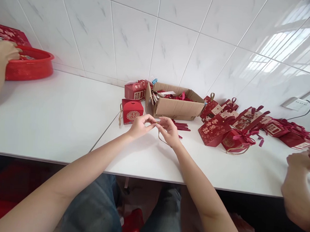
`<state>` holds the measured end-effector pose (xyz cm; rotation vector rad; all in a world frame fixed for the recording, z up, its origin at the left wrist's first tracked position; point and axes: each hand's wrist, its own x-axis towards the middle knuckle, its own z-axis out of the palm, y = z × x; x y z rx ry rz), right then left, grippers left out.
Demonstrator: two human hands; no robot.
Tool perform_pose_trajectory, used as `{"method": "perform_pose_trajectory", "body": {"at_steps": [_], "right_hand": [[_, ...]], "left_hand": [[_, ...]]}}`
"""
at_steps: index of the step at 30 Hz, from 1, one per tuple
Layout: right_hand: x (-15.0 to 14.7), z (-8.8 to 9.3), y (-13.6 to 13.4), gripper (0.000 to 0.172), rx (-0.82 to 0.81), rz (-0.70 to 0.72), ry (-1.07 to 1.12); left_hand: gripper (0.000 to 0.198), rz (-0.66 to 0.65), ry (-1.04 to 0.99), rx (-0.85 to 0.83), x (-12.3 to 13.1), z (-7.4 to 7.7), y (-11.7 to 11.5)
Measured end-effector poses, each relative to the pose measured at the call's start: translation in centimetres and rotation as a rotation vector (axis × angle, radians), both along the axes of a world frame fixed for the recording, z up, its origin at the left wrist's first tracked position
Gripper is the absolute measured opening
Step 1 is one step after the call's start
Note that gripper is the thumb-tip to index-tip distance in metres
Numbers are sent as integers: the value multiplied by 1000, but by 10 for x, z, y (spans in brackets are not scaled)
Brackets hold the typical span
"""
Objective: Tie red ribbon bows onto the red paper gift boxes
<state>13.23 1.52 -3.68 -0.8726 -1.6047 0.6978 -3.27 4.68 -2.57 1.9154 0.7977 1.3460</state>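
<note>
My left hand and my right hand meet over the white table, fingertips pinched together on a thin tan cord that loops down below my right hand. A small red gift box with a cord handle stands just behind my left hand. An open cardboard box holding red ribbons sits directly beyond both hands. Loose red ribbon strips lie beside my right hand.
A heap of red gift boxes and bags covers the table's right side. A red basin stands far left, with another person's hand on it. A second person's hands work at the right edge. More red boxes lean against the tiled wall.
</note>
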Motion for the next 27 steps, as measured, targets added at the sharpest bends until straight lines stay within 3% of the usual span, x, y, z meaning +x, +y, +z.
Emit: {"method": "perform_pose_trajectory", "body": {"at_steps": [3, 7, 15, 18, 20, 24, 25, 27], "right_hand": [[0, 0, 0, 31, 22, 27, -12], [2, -2, 1, 27, 18, -10, -12], [6, 2, 0, 33, -206, 44, 166], [6, 4, 0, 33, -222, 62, 234], [6, 4, 1, 32, -196, 59, 250], [6, 1, 3, 32, -180, 23, 207], [6, 0, 4, 32, -173, 16, 194], [7, -1, 5, 30, -151, -6, 170]], "left_hand": [[21, 63, 32, 55, -1, -2, 1], [21, 50, 46, 57, -2, -2, 1], [31, -113, -33, -274, 0, 8, -5], [31, -140, 20, -265, -4, 15, -7], [30, -20, 57, -144, -12, 21, -3], [19, 594, 76, 259, -40, 28, 19], [20, 698, 91, 307, -48, 27, 25], [32, 790, 117, 311, -61, 24, 38]]}}
